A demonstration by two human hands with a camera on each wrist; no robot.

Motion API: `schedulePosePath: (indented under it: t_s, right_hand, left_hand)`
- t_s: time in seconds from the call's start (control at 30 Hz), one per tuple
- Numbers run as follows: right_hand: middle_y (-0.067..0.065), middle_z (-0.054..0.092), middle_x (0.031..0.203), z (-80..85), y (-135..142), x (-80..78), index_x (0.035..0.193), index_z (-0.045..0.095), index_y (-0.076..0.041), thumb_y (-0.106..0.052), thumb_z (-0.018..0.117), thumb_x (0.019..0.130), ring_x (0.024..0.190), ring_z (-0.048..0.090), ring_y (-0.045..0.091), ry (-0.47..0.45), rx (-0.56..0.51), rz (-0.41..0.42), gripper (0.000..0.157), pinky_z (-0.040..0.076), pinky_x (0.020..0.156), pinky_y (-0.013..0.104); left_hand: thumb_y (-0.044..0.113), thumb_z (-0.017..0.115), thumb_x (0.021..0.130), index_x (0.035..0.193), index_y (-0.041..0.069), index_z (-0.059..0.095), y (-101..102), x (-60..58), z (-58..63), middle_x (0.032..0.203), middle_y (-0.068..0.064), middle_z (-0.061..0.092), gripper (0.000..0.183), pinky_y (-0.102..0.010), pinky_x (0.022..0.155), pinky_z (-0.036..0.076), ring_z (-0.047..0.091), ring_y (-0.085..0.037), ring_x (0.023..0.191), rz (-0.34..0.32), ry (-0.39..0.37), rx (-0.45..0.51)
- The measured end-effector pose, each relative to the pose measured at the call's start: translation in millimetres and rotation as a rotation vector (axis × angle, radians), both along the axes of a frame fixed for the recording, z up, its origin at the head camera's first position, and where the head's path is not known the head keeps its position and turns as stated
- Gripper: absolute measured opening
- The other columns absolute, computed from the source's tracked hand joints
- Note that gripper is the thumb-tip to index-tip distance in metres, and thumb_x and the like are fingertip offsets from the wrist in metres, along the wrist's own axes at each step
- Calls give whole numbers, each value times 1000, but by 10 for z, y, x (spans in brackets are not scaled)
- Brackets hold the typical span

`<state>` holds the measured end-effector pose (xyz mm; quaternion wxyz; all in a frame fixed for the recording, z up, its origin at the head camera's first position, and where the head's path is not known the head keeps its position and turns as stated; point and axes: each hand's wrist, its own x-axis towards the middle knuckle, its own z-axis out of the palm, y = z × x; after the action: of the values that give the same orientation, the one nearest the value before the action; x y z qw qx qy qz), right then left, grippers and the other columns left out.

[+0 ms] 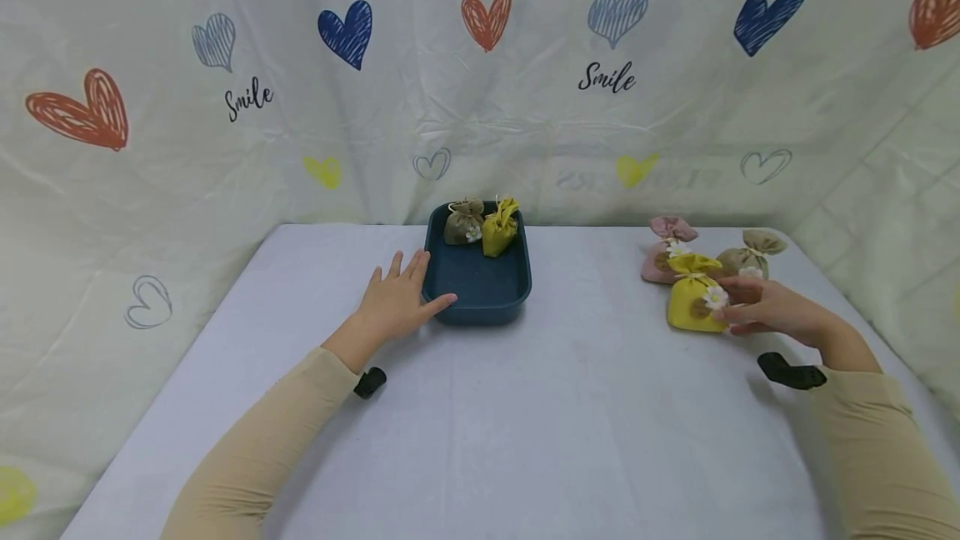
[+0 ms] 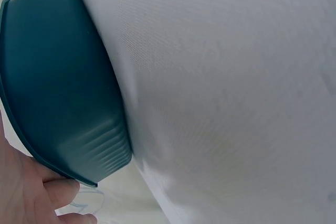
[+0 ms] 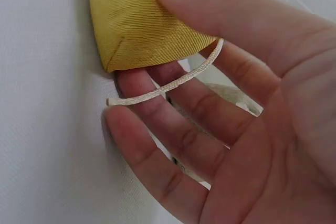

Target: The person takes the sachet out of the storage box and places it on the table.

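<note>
In the head view a dark teal tray (image 1: 480,277) stands at the back middle of the table, with a brown drawstring pouch (image 1: 463,223) and a yellow drawstring pouch (image 1: 500,227) at its far end. My left hand (image 1: 393,298) rests on the tray's left rim, fingers spread. On the right, my right hand (image 1: 780,311) pinches the right side of another yellow drawstring pouch (image 1: 686,302) with a white flower. The right wrist view shows the thumb on this pouch's (image 3: 142,30) front, fingers behind it, and a pale cord (image 3: 178,81) hanging across them.
Behind the gripped pouch stand a pink pouch (image 1: 655,263) and a beige pouch (image 1: 738,258), close together. A white cloth covers the table (image 1: 525,440). A curtain (image 1: 540,107) printed with hearts hangs along the back edge.
</note>
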<state>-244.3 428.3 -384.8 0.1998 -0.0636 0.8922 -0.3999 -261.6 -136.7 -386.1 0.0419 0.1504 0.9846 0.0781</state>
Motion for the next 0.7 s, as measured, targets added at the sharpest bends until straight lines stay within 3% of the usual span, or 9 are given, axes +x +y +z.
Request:
schedulePosePath:
  t_s: [0.13, 0.43, 0.63, 0.7]
  right_hand:
    - [38, 45, 139, 15, -3, -2, 152, 23, 17, -20, 69, 100, 98, 63, 10, -3, 42, -7, 79, 58, 83, 31]
    - [38, 50, 136, 85, 3, 18, 150, 24, 19, -20, 69, 100, 108, 64, 24, 17, 136, 21, 78, 58, 84, 34]
    - [35, 55, 135, 102, 42, 67, 150, 28, 17, -20, 68, 100, 101, 62, 5, 42, 143, 33, 74, 58, 82, 30]
    - [34, 57, 134, 108, 54, 77, 150, 29, 17, -19, 67, 101, 100, 62, 5, 50, 143, 35, 73, 58, 82, 30]
  left_hand:
    - [73, 40, 99, 165, 6, 11, 2, 7, 6, 170, -13, 13, 99, -65, 119, 12, 5, -40, 155, 1, -2, -3]
    - [73, 40, 99, 165, 6, 11, -2, -5, -5, 170, -13, 13, 99, -66, 119, 12, 5, -41, 155, -3, 1, -6]
    - [73, 40, 99, 165, 5, 11, -5, -7, -3, 170, -13, 14, 99, -66, 119, 12, 6, -41, 155, -9, 4, -10]
    - [73, 40, 99, 165, 5, 11, -5, -7, -2, 170, -13, 14, 99, -66, 119, 12, 6, -41, 155, -7, 2, -10]
